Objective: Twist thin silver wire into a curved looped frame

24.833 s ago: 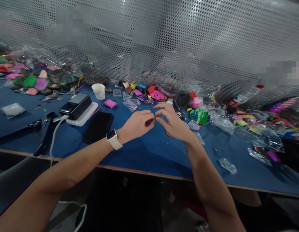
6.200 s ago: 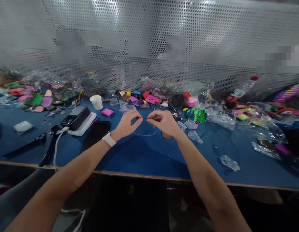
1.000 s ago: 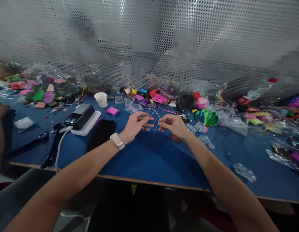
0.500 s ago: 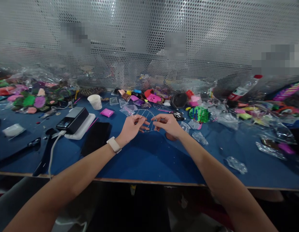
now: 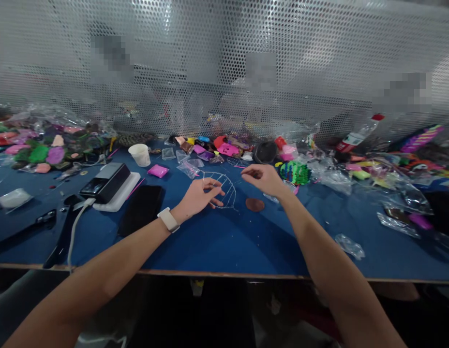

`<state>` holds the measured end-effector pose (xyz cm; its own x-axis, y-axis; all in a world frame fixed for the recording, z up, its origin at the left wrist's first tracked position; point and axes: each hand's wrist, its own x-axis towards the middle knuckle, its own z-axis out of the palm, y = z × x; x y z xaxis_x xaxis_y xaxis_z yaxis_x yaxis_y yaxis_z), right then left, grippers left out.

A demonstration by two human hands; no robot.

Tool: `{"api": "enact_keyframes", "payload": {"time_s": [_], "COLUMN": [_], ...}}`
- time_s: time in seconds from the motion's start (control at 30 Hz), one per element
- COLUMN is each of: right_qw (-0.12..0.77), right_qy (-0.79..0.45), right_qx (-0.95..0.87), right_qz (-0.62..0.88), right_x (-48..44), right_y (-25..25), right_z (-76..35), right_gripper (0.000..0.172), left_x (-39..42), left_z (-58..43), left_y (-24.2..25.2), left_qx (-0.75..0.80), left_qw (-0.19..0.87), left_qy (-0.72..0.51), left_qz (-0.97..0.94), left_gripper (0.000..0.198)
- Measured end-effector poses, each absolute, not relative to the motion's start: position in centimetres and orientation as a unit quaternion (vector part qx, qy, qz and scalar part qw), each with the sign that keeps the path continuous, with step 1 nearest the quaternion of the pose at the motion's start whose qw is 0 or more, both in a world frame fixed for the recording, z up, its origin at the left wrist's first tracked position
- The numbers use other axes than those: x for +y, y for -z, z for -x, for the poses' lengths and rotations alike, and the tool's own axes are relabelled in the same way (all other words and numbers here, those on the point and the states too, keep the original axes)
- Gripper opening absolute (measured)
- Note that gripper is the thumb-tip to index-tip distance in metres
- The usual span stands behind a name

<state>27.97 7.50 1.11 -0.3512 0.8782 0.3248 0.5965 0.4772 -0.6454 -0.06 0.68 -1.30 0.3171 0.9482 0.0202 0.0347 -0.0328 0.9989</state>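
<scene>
A thin wire frame, rounded with cross wires, is gripped at its left side by my left hand, which wears a pale wristband. To the right and apart from the frame, my right hand hovers with thumb and fingertips brought together. Whether something fine is pinched there is too small to make out. Below that hand a flat round brown piece lies on the blue table. Just past the hand sits a green sequined piece.
Left of my arm are a black phone, a dark device with a white cable, and a paper cup. Colourful clay pieces and clear packets line the back, below a perforated metal screen. A bottle leans at the right.
My right hand has left the wire frame and moved up and right, uncovering the brown piece. The frame has turned in my left hand. The view has shifted slightly.
</scene>
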Motion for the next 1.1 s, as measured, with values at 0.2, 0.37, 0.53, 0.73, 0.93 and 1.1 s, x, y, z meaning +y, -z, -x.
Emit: {"api": "enact_keyframes", "payload": {"time_s": [0.2, 0.37, 0.53, 0.73, 0.93, 1.1], "right_qw": [0.216, 0.122, 0.073, 0.059, 0.090, 0.088], "right_qy": [0.037, 0.046, 0.047, 0.004, -0.011, -0.029], "right_qx": [-0.721, -0.683, -0.699, -0.706, -0.710, -0.720], "right_qz": [0.657, 0.719, 0.710, 0.706, 0.699, 0.688], "right_x": [10.7, 11.6, 12.2, 12.5, 12.4, 12.3], "right_y": [0.5, 1.3, 1.8, 1.9, 1.6, 1.3], "right_z": [-34.6, -37.1, -38.8, -40.1, -40.7, -40.4], "right_gripper": [0.018, 0.022, 0.032, 0.031, 0.016, 0.017], "left_x": [0.0, -0.1, -0.3, -0.4, -0.5, -0.5], "left_z": [0.0, -0.1, -0.3, -0.4, -0.4, -0.4], "left_y": [0.7, 0.3, 0.3, 0.3, 0.2, 0.4], "left_qx": [0.425, 0.421, 0.419, 0.426, 0.426, 0.421], "left_qw": [0.605, 0.631, 0.631, 0.624, 0.621, 0.620], "left_qy": [-0.326, -0.341, -0.329, -0.327, -0.324, -0.324], "left_qz": [-0.589, -0.555, -0.564, -0.568, -0.573, -0.578], "left_gripper": [0.042, 0.038, 0.039, 0.040, 0.038, 0.034]}}
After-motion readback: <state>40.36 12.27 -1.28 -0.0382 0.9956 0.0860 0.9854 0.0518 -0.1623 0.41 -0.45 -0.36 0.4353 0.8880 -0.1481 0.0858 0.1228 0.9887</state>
